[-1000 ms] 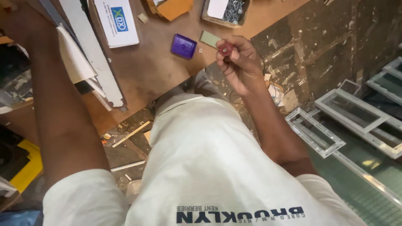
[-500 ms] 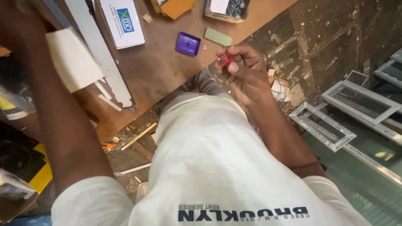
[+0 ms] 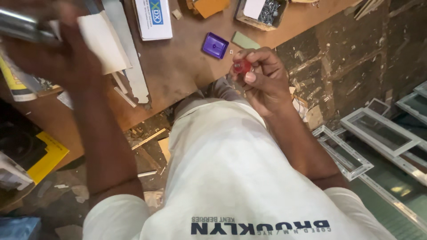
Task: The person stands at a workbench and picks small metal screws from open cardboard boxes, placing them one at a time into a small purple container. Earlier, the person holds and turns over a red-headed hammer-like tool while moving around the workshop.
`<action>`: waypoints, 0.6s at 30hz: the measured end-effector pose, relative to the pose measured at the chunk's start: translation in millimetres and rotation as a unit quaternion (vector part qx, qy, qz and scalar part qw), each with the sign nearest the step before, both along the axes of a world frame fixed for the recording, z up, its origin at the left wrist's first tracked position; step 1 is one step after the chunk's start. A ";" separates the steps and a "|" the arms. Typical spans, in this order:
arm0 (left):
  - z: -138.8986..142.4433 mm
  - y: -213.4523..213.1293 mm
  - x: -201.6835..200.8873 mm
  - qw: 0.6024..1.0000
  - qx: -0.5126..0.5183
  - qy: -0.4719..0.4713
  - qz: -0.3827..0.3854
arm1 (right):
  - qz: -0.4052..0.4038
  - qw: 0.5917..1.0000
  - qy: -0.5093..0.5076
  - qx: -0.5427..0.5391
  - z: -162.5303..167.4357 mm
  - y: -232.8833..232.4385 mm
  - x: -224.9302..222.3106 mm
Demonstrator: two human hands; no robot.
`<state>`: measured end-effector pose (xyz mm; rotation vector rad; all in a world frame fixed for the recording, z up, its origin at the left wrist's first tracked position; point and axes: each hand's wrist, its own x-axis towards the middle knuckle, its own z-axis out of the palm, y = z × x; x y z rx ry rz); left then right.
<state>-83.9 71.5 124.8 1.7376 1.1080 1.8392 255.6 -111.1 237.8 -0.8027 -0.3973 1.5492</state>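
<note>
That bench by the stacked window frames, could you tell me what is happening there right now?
A person stands at a brown workbench. Their right hand pinches a small red piece between the fingertips, close to a purple square box and a pale green strip. Their left hand, blurred, is raised at the bench's far left around a shiny metal bar. An open box of screws sits further back.

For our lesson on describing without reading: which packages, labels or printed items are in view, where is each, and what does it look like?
White box: flat rectangle on the table's far edge, with a blue and green logo.
Open carton: brown, right of the white box, holding screws and a white card.
Yellow sheet: low at left, flat, partly hidden.
</note>
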 end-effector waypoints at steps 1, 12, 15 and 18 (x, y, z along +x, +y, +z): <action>13.2 -15.3 20.8 0.996 0.022 -0.048 -0.075 | 0.005 1.000 0.004 0.004 1.1 -0.5 -0.6; 110.9 -118.1 135.7 0.904 -0.291 -0.036 -0.312 | -0.055 0.828 -0.500 0.249 39.4 1.9 7.0; 120.4 -136.4 156.9 0.879 -0.353 -0.060 -0.314 | -0.070 0.757 -0.575 0.302 45.4 10.2 21.5; 124.7 -149.8 182.1 0.873 -0.370 -0.071 -0.310 | -0.062 0.713 -0.619 0.323 47.5 10.7 42.7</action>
